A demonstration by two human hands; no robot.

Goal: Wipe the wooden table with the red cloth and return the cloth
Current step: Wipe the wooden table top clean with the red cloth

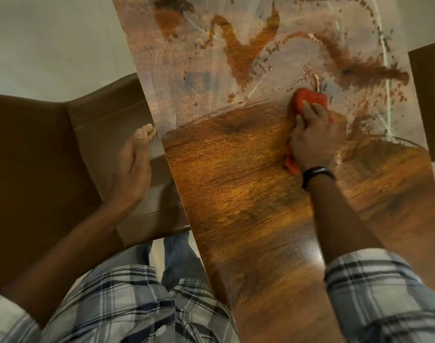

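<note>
Pressing the red cloth [310,99] flat against the wooden worktop [236,169], the right hand [315,142] works at the border between the clean near half and the filmy, streaked far half. The cloth is bunched under the palm, its front edge showing beyond the fingertips and a tail poking out beside the wrist. The fingers are closed down over it, clamping it to the surface.

The main risk, as I judge it, is smearing rather than lifting: the far half carries a pale film broken by beads and ragged patches [238,50], and a bunched cloth that looks already damp may only push that around and leave fresh arcs. The loose tail near the wrist could drag across the wiped wood and mark it again. A long reach toward the far edge would also thin the pressure and leave gaps, so overlapping strokes seem wise.

The right arm stretches well forward over the worktop, sleeve [384,293] rolled to the forearm, a dark band [316,173] at the wrist, palm down. The left hand [134,164] is off the worktop, fingers together and lightly curled, holding nothing, its tips just beside the worktop's left edge above a brown chair [38,157].
</note>
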